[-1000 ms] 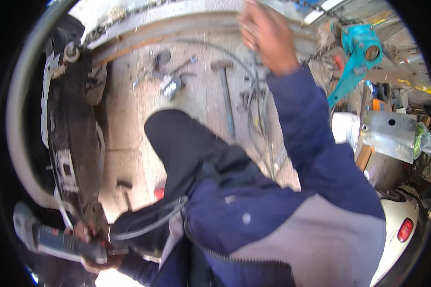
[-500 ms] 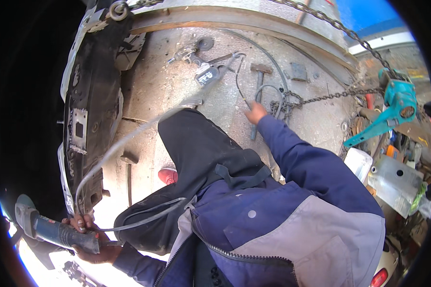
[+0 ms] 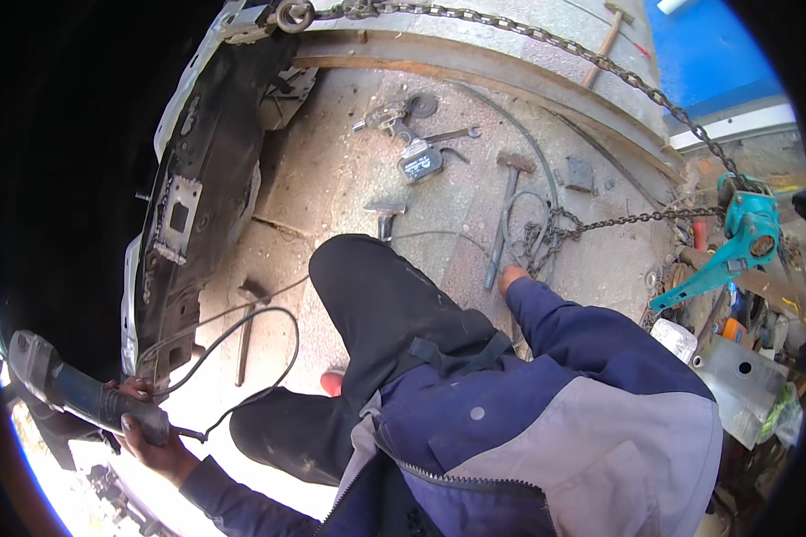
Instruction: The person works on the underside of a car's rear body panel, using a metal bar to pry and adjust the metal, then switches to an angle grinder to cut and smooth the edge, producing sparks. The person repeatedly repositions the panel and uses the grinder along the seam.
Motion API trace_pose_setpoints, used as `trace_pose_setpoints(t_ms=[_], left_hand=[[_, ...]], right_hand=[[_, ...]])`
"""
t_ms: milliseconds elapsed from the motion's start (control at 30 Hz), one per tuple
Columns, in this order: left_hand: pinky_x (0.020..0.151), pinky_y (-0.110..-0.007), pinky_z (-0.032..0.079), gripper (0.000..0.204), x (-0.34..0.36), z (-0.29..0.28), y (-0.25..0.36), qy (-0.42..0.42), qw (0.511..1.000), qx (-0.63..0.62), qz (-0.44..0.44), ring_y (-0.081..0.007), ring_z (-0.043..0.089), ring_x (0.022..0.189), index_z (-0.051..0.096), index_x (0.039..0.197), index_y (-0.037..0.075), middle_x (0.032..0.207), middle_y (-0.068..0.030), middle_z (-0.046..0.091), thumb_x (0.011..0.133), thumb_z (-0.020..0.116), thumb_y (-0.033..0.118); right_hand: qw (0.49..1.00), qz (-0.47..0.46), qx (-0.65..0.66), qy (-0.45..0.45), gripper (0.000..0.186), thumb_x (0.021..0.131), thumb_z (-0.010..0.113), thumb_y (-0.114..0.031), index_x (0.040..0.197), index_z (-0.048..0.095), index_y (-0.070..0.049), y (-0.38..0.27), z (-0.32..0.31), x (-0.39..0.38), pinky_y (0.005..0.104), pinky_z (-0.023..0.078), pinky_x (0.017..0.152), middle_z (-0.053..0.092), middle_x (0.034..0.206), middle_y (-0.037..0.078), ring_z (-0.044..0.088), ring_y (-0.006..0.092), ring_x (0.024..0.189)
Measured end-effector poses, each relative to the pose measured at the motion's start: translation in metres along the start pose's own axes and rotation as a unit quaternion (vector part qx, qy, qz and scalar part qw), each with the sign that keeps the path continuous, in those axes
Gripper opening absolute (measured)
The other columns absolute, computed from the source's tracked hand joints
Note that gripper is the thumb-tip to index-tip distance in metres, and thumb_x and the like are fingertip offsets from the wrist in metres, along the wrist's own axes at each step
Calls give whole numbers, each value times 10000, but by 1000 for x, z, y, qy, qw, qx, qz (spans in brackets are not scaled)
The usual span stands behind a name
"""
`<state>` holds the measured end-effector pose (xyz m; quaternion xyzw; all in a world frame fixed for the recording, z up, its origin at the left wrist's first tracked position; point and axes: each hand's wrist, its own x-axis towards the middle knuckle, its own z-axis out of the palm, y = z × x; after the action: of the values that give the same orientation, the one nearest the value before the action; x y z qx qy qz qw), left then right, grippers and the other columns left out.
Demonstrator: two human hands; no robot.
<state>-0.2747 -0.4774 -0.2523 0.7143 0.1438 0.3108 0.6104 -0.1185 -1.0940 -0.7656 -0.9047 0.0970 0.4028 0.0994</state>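
Gripping a grinder (image 3: 85, 394) beside gritty, tool-strewn floor (image 3: 322, 170), steel beam (image 3: 475, 64) beyond.

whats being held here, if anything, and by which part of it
Left hand: the angle grinder, by its rear body, near the cord. Right hand: can't tell.

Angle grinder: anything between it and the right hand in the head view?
Yes. The person's black-trousered legs stand between the angle grinder at lower left and the right hand. The grinder's looped cord also lies on that line. Nothing visible separates it from the left hand, which grips it.
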Motion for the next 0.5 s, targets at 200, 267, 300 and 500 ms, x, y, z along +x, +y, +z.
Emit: trace_pose_setpoints(t_ms=[200,267,300,500], left_hand=[[983,-427,477,645,47,-10,-36,-110,991,60,-39,-301,625,1020,549,1276,-78,1013,-170,633,880,763,384],[983,-403,476,616,69,-14,-40,-106,989,68,-77,-285,632,1020,563,1253,-73,1040,-174,649,876,773,366],[984,-378,474,605,81,-15,-43,-115,988,63,-81,-265,629,1026,563,1259,-72,1072,-187,662,879,774,349],[929,-340,468,658,143,-13,-59,-223,970,96,-33,-209,607,990,570,1289,-60,1071,-145,662,909,780,434]], right_hand=[[967,-94,103,213,503,1106,502,-446,1000,777,-39,20,-15,-15,534,555,920,756,1021,262,729,434,1004],[877,-36,360,315,599,1121,497,-482,801,730,-31,24,-64,-26,511,545,762,737,780,183,723,376,787],[846,-38,433,309,602,1121,508,-476,764,682,-23,33,-95,-44,472,517,654,678,682,141,672,298,645],[521,-151,778,316,398,1136,558,-382,885,579,-74,27,-193,-188,360,501,637,448,646,-18,510,144,584]])
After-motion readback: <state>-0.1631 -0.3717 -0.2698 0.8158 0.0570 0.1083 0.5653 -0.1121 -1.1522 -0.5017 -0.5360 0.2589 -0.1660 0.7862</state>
